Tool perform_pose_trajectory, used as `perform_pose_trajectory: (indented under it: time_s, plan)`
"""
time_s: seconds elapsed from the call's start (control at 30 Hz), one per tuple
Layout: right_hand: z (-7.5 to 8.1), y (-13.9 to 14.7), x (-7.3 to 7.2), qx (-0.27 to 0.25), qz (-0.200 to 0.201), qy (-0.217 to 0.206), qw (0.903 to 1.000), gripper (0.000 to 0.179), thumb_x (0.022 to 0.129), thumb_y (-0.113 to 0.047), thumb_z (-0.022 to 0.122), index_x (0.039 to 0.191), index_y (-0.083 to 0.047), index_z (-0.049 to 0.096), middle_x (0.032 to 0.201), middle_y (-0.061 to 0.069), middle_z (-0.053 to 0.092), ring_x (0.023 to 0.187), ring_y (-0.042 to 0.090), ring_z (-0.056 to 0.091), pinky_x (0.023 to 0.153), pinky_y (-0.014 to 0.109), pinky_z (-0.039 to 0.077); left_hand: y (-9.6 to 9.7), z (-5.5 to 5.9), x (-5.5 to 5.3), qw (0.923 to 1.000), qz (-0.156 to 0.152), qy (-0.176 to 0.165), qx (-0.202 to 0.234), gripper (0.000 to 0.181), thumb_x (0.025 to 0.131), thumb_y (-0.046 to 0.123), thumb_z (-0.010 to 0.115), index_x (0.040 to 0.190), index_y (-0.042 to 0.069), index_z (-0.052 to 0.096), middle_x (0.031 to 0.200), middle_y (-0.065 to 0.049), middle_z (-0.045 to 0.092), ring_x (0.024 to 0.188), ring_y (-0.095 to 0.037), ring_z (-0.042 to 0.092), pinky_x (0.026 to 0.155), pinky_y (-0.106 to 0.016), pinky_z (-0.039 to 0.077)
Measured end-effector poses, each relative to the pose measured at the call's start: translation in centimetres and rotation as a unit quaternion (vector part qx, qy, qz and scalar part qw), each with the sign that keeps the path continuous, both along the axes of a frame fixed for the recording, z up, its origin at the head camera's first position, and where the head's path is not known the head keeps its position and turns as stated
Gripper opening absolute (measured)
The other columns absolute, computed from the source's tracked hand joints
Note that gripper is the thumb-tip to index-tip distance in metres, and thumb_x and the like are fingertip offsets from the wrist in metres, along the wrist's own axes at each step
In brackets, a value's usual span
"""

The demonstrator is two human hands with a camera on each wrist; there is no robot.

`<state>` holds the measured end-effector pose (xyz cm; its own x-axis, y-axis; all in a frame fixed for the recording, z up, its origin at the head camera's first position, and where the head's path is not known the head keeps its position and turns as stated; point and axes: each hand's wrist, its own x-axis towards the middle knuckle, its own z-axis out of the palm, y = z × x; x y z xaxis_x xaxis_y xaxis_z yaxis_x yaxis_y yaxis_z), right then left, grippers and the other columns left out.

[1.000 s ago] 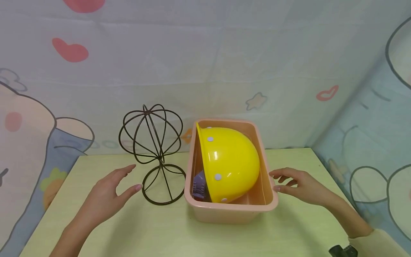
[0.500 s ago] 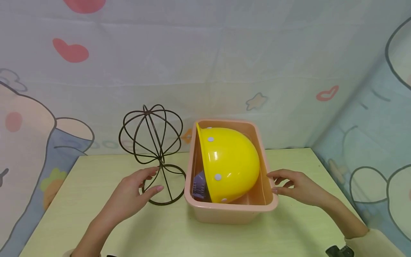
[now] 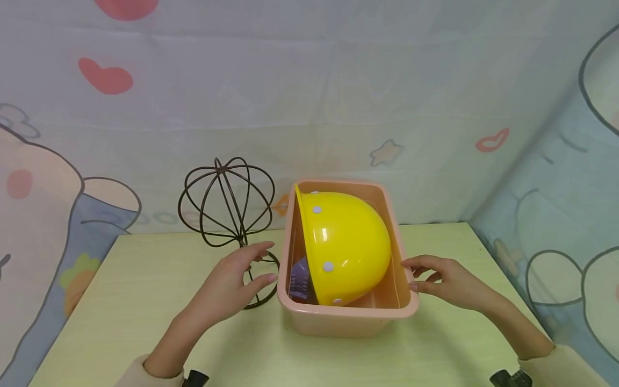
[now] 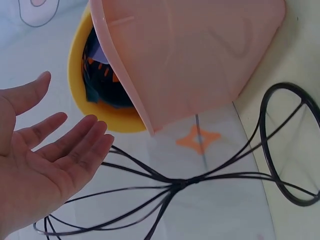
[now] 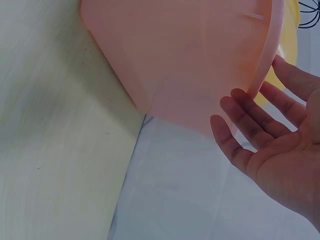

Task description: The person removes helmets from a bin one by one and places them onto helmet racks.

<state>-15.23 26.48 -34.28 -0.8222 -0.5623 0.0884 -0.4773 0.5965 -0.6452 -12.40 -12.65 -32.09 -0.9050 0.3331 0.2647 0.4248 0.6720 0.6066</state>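
A pink plastic bin stands on the table, a yellow helmet-like dome with pale dots lying on its side in it. My right hand holds the bin's right rim loosely, thumb and index finger at the edge; other fingers lie against the outer wall in the right wrist view. My left hand, fingers apart, is just left of the bin and holds nothing. Behind it stands a dark wire stand with a globe-shaped top, its ring base partly hidden by the hand.
A purple ridged object shows in the bin beside the dome's opening. Dark material with orange marks is visible inside the dome. A patterned cloth hangs behind the pale wooden table.
My left hand has moved right, from left of the wire stand to beside the bin. My right fingers have shifted slightly inward onto the rim. Bin, dome and stand have stayed put.
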Motion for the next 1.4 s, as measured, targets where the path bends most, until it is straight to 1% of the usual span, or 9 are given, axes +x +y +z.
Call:
perform_pose_trajectory:
  time_s: [0.17, 0.37, 0.47, 0.6, 0.7, 0.8, 1.07, 1.2, 1.4]
  plan:
    - [0.0, 0.0, 0.0, 0.006, -0.008, 0.002, 0.9999, 0.039, 0.085, -0.022, 0.065, 0.118, -0.001, 0.057, 0.107, 0.007, 0.061, 0.090, 0.022, 0.056, 0.071, 0.027, 0.050, 1.2, 0.0, -0.7, 0.9995, -0.010, -0.005, 0.028, 0.055, 0.082, 0.017, 0.069, 0.131, 0.005, 0.046, 0.116, -0.011, 0.058, 0.103, -0.025, 0.056, 0.084, -0.039, 0.048]
    - [-0.2, 0.0, 0.0, 0.006, -0.016, 0.003, 0.9998, 0.039, 0.085, -0.021, 0.065, 0.117, -0.002, 0.058, 0.107, 0.006, 0.061, 0.090, 0.018, 0.056, 0.070, 0.027, 0.050, 2.7, 0.0, -1.4, 0.9966, -0.020, -0.038, 0.071, 0.057, 0.083, 0.015, 0.068, 0.133, 0.006, 0.043, 0.114, -0.013, 0.058, 0.103, -0.026, 0.055, 0.084, -0.039, 0.048]
    - [-0.3, 0.0, -0.1, 0.006, -0.018, 0.003, 0.9998, 0.039, 0.084, -0.021, 0.066, 0.117, -0.003, 0.058, 0.107, 0.005, 0.061, 0.090, 0.019, 0.056, 0.070, 0.027, 0.050, 3.4, 0.1, -1.7, 0.9952, -0.015, -0.050, 0.082, 0.056, 0.083, 0.012, 0.068, 0.133, 0.006, 0.042, 0.113, -0.013, 0.057, 0.103, -0.026, 0.055, 0.083, -0.037, 0.049]
    - [-0.4, 0.0, -0.1, 0.004, -0.019, 0.002, 0.9998, 0.038, 0.084, -0.022, 0.066, 0.117, -0.003, 0.058, 0.107, 0.005, 0.061, 0.091, 0.021, 0.056, 0.071, 0.027, 0.050, 4.3, 0.2, -2.0, 0.9931, 0.003, -0.073, 0.092, 0.053, 0.083, 0.007, 0.066, 0.131, 0.006, 0.043, 0.112, -0.013, 0.057, 0.100, -0.026, 0.056, 0.082, -0.035, 0.050]
    - [-0.4, 0.0, -0.1, 0.005, -0.020, 0.001, 0.9998, 0.038, 0.085, -0.022, 0.065, 0.117, -0.003, 0.058, 0.107, 0.004, 0.061, 0.091, 0.022, 0.056, 0.071, 0.027, 0.050, 4.7, 0.2, -2.3, 0.9920, 0.007, -0.081, 0.096, 0.051, 0.083, 0.006, 0.067, 0.129, 0.008, 0.045, 0.111, -0.012, 0.057, 0.098, -0.025, 0.057, 0.081, -0.035, 0.050]
    - [-0.4, 0.0, -0.1, 0.005, -0.020, 0.002, 0.9998, 0.038, 0.085, -0.022, 0.065, 0.117, -0.003, 0.058, 0.107, 0.004, 0.061, 0.091, 0.023, 0.056, 0.071, 0.027, 0.050, 4.9, 0.2, -2.5, 0.9913, -0.002, -0.080, 0.105, 0.051, 0.082, 0.005, 0.067, 0.128, 0.008, 0.045, 0.110, -0.010, 0.058, 0.096, -0.024, 0.058, 0.079, -0.035, 0.051]
    - [-0.2, 0.0, 0.0, 0.006, -0.018, 0.004, 0.9998, 0.038, 0.085, -0.022, 0.065, 0.117, -0.003, 0.058, 0.106, 0.004, 0.061, 0.091, 0.017, 0.056, 0.071, 0.027, 0.050, 5.7, 0.3, -3.0, 0.9911, -0.014, -0.076, 0.108, 0.051, 0.082, 0.005, 0.068, 0.127, 0.007, 0.044, 0.105, -0.005, 0.058, 0.086, -0.017, 0.055, 0.074, -0.030, 0.051]
    - [-0.2, -0.1, -0.1, 0.006, -0.016, 0.004, 0.9998, 0.038, 0.085, -0.022, 0.065, 0.117, -0.003, 0.058, 0.106, 0.005, 0.061, 0.091, 0.014, 0.055, 0.071, 0.027, 0.050, 6.0, 0.1, -3.2, 0.9911, -0.012, -0.073, 0.111, 0.052, 0.081, 0.003, 0.068, 0.127, 0.006, 0.044, 0.100, -0.006, 0.058, 0.083, -0.017, 0.056, 0.073, -0.030, 0.051]
    - [-0.2, -0.1, -0.1, 0.009, -0.018, 0.002, 0.9998, 0.038, 0.084, -0.022, 0.066, 0.117, -0.003, 0.058, 0.106, 0.005, 0.061, 0.091, 0.011, 0.055, 0.071, 0.027, 0.050, 6.2, 0.0, -3.2, 0.9909, -0.006, -0.070, 0.115, 0.057, 0.081, 0.004, 0.068, 0.130, 0.008, 0.039, 0.100, -0.008, 0.059, 0.085, -0.019, 0.059, 0.076, -0.032, 0.051]
